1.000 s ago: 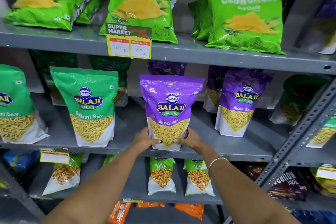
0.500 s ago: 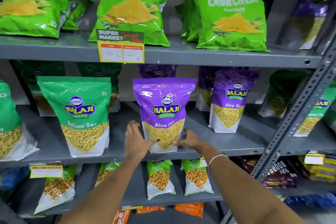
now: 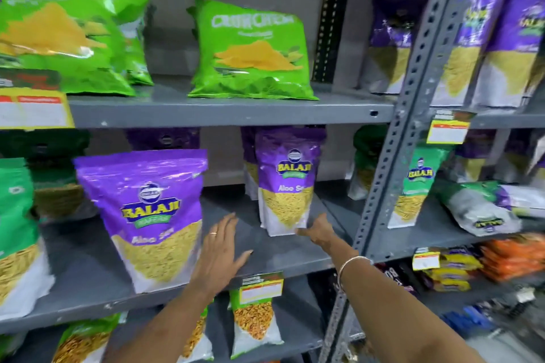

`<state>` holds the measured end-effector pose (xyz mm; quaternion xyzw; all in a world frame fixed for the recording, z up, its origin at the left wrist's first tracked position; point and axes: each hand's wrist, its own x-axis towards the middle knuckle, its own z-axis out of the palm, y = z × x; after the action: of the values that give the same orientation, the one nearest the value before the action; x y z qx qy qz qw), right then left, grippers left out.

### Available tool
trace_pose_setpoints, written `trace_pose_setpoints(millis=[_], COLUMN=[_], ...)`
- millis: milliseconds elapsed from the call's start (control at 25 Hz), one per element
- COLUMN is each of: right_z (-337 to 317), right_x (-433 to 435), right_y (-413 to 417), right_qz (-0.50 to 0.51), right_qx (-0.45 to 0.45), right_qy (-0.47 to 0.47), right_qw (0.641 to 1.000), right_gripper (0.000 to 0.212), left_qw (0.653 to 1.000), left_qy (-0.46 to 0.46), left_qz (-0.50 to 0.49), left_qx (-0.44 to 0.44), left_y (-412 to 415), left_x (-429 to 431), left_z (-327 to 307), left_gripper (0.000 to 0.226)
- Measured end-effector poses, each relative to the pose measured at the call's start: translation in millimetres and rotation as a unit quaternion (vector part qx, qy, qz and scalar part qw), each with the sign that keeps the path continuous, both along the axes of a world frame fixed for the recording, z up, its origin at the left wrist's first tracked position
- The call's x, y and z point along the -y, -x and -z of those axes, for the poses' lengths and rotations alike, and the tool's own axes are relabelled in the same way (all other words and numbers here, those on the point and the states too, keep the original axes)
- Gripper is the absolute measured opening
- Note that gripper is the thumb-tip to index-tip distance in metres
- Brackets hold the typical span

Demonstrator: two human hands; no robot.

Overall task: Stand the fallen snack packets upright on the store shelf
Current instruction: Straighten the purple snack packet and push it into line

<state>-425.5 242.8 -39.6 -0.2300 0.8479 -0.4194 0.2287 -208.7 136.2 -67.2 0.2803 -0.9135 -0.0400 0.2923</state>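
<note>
A purple Balaji Aloo Sev packet (image 3: 150, 215) stands upright on the middle grey shelf (image 3: 280, 253). My left hand (image 3: 219, 250) hovers just right of it, fingers spread, holding nothing. A second purple Aloo Sev packet (image 3: 287, 183) stands further right. My right hand (image 3: 317, 231) reaches to its lower right corner, fingers extended; whether it touches is unclear. On the neighbouring rack to the right a packet (image 3: 477, 209) lies fallen on its side.
Green Crunchem bags (image 3: 250, 50) stand on the top shelf. A perforated grey upright post (image 3: 395, 138) divides the two racks. Green Balaji packets stand at far left (image 3: 14, 233) and right of the post (image 3: 415, 186). Small packets (image 3: 253, 324) fill the lower shelf.
Both hands have let go of the first purple packet, which stays upright. The view has swung right, and my right hand has moved to the second purple packet.
</note>
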Motion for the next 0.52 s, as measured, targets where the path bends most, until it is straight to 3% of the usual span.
trace_pose_setpoints(millis=[80,160,240,360,520], right_z=[4,15,18,29,34], right_x=[-8,-2,9,34,37], right_y=[41,72,85,101,102], right_qz=[-0.009,-0.05,-0.091,-0.144,-0.148], right_qx=[0.02,0.055,0.067,0.052,0.064], right_qy=[0.024,0.044,0.047,0.065,0.101], right_qw=[0.999,0.996,0.992,0.986,0.982], right_gripper=[0.089,0.077,0.069,0.087,0.08], left_qw=[0.98,0.925,0.869,0.805,0.811], left_qy=[-0.189,-0.367,-0.477,-0.551,-0.524], left_qz=[-0.038,-0.073,-0.062,-0.053,-0.113], left_qx=[-0.04,-0.071,-0.115,-0.213,-0.234], left_y=[50,91,123,149,149], left_x=[-4,-3,7,17,11], left_z=[-4,-10,-15,-19,-15], left_gripper=[0.079,0.093,0.092,0.065,0.037])
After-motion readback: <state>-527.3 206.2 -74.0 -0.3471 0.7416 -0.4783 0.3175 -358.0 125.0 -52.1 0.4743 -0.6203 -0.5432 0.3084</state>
